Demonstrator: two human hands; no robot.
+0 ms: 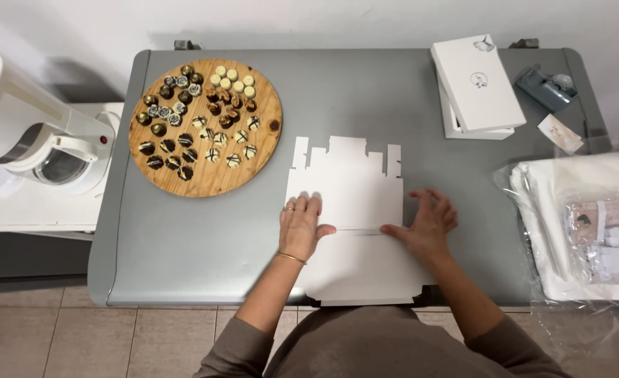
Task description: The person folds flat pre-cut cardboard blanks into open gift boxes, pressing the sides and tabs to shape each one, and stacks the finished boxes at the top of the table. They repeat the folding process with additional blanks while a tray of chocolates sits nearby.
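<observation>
The grey worktop carries a flat white cardboard box blank at the middle of its front edge. The left hand lies flat on the blank with fingers together, pressing. The right hand has spread fingers, the thumb on the fold line. A round wooden board of chocolates lies at the back left corner, a closed white box at the back right corner.
</observation>
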